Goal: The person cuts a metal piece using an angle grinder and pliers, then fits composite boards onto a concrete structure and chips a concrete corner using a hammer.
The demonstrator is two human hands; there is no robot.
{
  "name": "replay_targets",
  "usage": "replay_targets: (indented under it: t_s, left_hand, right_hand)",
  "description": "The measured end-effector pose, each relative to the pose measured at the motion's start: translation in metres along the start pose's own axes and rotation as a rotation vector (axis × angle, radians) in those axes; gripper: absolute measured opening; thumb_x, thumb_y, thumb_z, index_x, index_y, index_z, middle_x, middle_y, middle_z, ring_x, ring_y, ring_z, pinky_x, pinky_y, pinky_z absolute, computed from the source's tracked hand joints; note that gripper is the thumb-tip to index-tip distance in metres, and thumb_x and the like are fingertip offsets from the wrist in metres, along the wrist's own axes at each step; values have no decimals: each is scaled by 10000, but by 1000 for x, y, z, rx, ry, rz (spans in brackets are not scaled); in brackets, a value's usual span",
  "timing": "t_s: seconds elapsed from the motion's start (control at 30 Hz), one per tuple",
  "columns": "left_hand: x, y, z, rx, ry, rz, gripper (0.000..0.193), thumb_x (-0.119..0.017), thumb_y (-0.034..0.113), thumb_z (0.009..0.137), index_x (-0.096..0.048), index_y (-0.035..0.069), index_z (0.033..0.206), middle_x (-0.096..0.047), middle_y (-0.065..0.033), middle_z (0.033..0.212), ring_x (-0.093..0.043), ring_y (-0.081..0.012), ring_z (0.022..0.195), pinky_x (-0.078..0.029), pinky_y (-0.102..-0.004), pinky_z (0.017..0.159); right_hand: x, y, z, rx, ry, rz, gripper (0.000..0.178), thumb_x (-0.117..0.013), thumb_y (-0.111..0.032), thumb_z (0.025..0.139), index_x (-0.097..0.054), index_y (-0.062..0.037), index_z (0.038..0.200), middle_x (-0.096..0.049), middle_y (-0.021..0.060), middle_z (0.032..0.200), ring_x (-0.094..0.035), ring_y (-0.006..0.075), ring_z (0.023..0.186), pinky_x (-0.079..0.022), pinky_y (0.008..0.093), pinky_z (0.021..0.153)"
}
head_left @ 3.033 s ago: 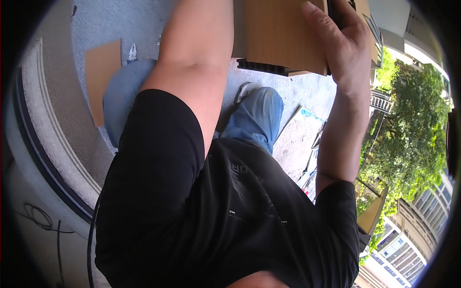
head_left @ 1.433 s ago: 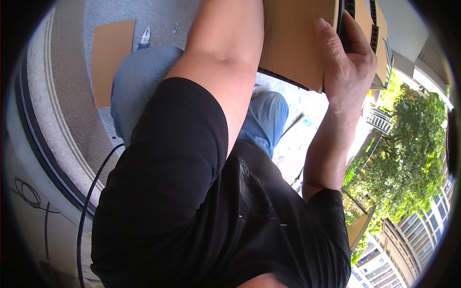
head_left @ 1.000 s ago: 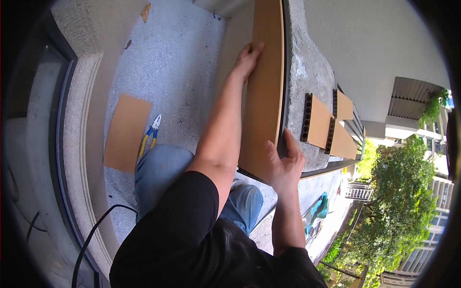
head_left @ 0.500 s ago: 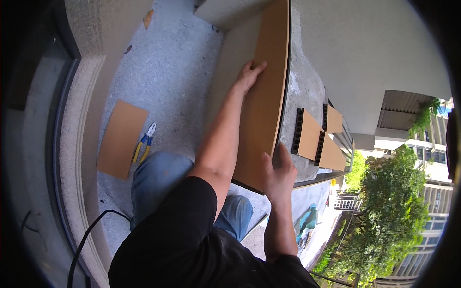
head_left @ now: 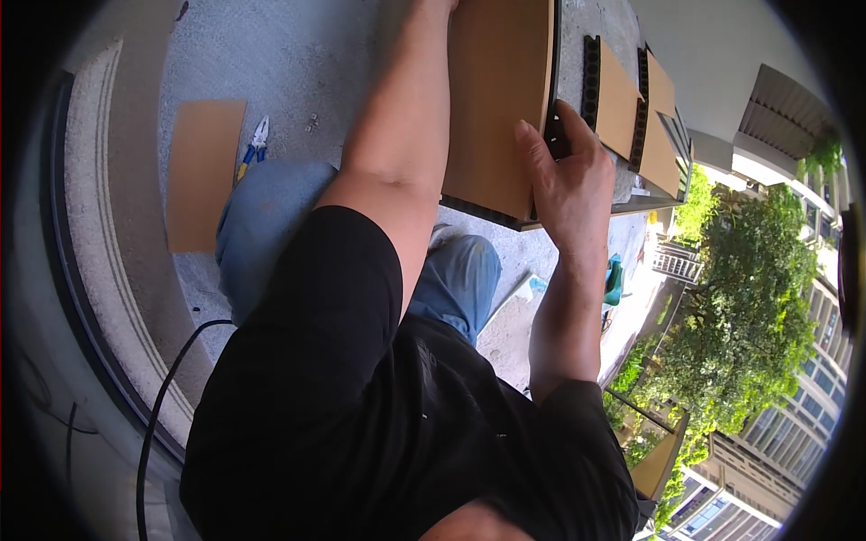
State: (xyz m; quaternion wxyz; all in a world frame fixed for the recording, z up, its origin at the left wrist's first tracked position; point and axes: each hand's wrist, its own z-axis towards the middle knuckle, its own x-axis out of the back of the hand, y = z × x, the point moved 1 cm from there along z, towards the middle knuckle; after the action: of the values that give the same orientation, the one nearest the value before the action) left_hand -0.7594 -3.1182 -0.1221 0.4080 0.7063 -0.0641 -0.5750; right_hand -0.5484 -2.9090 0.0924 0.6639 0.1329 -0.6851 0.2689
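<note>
A long brown panel with a dark edge stands on its side in front of me. My right hand grips its right edge near the close end, thumb on the brown face and fingers over the edge; the fingertips are partly hidden. My left arm reaches along the panel to the top of the picture. Only a sliver of my left hand shows there, beside the panel, its fingers out of sight.
Pliers with blue and yellow handles lie beside a flat brown board on the concrete floor at left. Brown offcuts with dark hollow cores lie beyond the panel. A black cable curves at lower left. A green object lies past my right forearm.
The view has tipped, so the floor and panel sit higher in it. My left hand has slipped almost out past the top edge. My right hand remains at the panel's edge.
</note>
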Motion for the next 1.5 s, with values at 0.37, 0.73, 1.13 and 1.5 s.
replay_targets:
  t_s: [0.37,0.73,1.13,1.5]
  left_hand:
    - [-1,-1,-7,102,11,-21,751,-723,524,954,-567,-27,1439,-650,-181,1381,-619,-310,1252,-507,-445,1050]
    - [0,4,-10,146,2,-28,763,-726,539,947,-570,-27,1434,-649,-192,1379,-623,-324,1248,-516,-469,1044]
    - [4,1,-6,123,-19,-21,797,-731,570,932,-566,-29,1432,-647,-201,1379,-624,-341,1248,-525,-516,1032]
    - [4,-4,-9,132,25,-2,847,-732,580,926,-534,-49,1458,-613,-213,1423,-595,-350,1290,-501,-502,1066]
  right_hand:
    - [16,15,-35,-14,-87,212,626,-801,-348,922,-607,27,1384,-760,168,976,-753,275,919,-591,378,851]
    - [1,36,-89,199,60,137,506,-803,-14,880,-656,-7,1364,-720,184,1248,-694,262,1169,-549,367,997]
    - [-6,46,-87,306,186,52,435,-802,-21,859,-712,-30,1285,-744,166,1138,-728,293,1035,-584,371,893]
    - [-4,57,-94,179,74,155,457,-767,-62,933,-654,-37,1375,-740,155,1239,-706,232,1164,-552,359,1007]
